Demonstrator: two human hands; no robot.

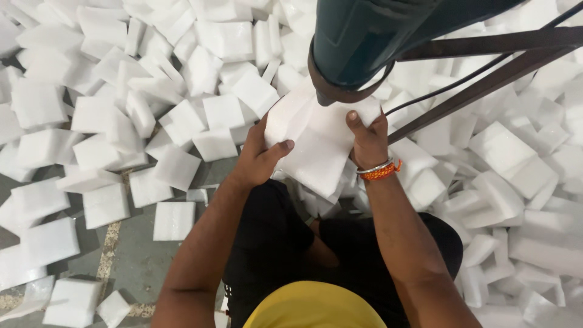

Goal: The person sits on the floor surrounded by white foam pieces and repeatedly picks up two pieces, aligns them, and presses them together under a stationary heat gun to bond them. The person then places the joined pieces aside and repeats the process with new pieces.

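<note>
A: Holding firm here. The left hand (258, 159) and the right hand (368, 141) both grip one white foam sheet (316, 146), thumbs on top, fingers tucked under its side edges.

B: And where does the sheet sit?

A: Up in front of the knees, above the floor, its far edge right under the dark green machine head (364, 36). Whether they touch, I cannot tell.

B: So what makes this step go well?

A: By my reckoning, even tension from both sides, the sheet flat, and thumbs well back from the nozzle.

B: There's an orange bracelet (381, 170) on the right wrist.

A: Yes, close to the dark metal struts (486, 67), worth watching.

B: And the surroundings?

A: A grey concrete floor (133, 261) with a worn painted line, and white foam blocks (176, 103) heaped across it, thickest toward the far and right edges.
</note>
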